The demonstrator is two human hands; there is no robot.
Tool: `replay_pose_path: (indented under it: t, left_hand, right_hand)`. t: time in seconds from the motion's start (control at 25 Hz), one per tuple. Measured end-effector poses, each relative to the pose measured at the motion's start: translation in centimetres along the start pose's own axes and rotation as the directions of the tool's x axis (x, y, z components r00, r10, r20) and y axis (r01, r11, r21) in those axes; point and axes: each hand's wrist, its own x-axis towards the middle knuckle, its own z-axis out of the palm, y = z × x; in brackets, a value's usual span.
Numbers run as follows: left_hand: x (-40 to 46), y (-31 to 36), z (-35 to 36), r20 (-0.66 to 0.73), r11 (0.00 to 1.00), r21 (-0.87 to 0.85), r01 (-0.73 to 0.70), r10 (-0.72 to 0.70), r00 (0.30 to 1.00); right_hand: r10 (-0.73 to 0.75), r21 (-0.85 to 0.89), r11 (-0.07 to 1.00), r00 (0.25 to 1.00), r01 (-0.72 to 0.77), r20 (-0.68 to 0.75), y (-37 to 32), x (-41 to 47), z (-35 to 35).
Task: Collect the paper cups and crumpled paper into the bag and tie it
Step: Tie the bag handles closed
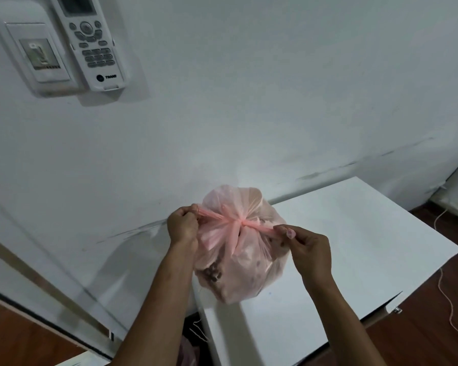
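A full, translucent pink plastic bag [246, 262] stands on the white table [354, 233] near its left edge. Dark-patterned shapes show through the plastic; single cups or papers cannot be told apart. The bag's two handles cross in a knot [240, 222] on top. My left hand [183, 224] pinches the left handle end and pulls it out to the left. My right hand [308, 249] pinches the right handle end and pulls it to the right. Both handle strips are stretched taut.
A white wall rises right behind the table. High on it at the left hang a wall panel [35, 51] and a white remote control [93, 40] in a holder. Brown floor with a thin cord [444, 286] lies to the right. Something pink [187, 352] sits below the table.
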Motion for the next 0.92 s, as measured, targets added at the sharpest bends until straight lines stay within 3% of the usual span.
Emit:
replay_pose_path:
  t: [0.08,0.16,0.24,0.28,0.36,0.4,0.48,0.6,0.76,0.84,0.92]
  left_hand:
    - [-0.4,-0.1,0.0,0.030,0.997,0.076,-0.023,0.021,0.999]
    - [-1.6,0.7,0.0,0.153,0.988,0.119,-0.099,0.081,0.985]
    - [-3.3,2.4,0.3,0.324,0.990,-0.005,-0.140,0.134,0.936]
    - [-4.0,3.5,0.5,0.424,0.989,-0.118,-0.093,0.135,0.895]
    - [-4.7,5.0,1.1,0.552,0.927,-0.351,0.131,0.092,0.829]
    - [-4.4,5.3,1.3,0.559,0.872,-0.429,0.236,0.052,0.827]
    - [-3.1,4.7,1.4,0.509,0.819,-0.482,0.312,-0.028,0.860]
    - [-1.5,3.4,0.6,0.399,0.850,-0.461,0.256,-0.060,0.915]
    - [-0.6,3.4,-0.7,0.355,0.807,-0.518,0.284,-0.099,0.930]
    - [-0.9,3.6,-1.6,0.343,0.831,-0.502,0.239,-0.062,0.937]
    - [-1.5,3.6,-2.9,0.352,0.879,-0.455,0.142,0.031,0.935]
  right_hand:
    - [0.060,0.108,0.992,0.998,-0.059,-0.009,0.0,0.2,-0.7]
    - [0.098,0.280,0.956,0.995,-0.091,-0.010,-0.9,0.5,-0.9]
    - [0.132,0.467,0.875,0.991,-0.128,0.023,-2.6,1.0,0.0]
    - [0.160,0.578,0.800,0.986,-0.162,0.055,-3.3,1.4,0.6]
    - [0.241,0.763,0.597,0.963,-0.248,0.125,-4.6,2.1,1.9]
    - [0.273,0.808,0.520,0.951,-0.276,0.149,-4.9,2.5,2.2]
    - [0.295,0.816,0.494,0.941,-0.298,0.165,-4.6,2.9,2.3]
    - [0.308,0.781,0.538,0.936,-0.317,0.167,-3.3,2.8,2.5]
    - [0.338,0.773,0.534,0.924,-0.343,0.177,-2.7,3.1,2.4]
    - [0.352,0.776,0.525,0.920,-0.348,0.174,-2.8,3.2,2.6]
    - [0.319,0.736,0.602,0.938,-0.310,0.133,-3.3,3.1,3.4]
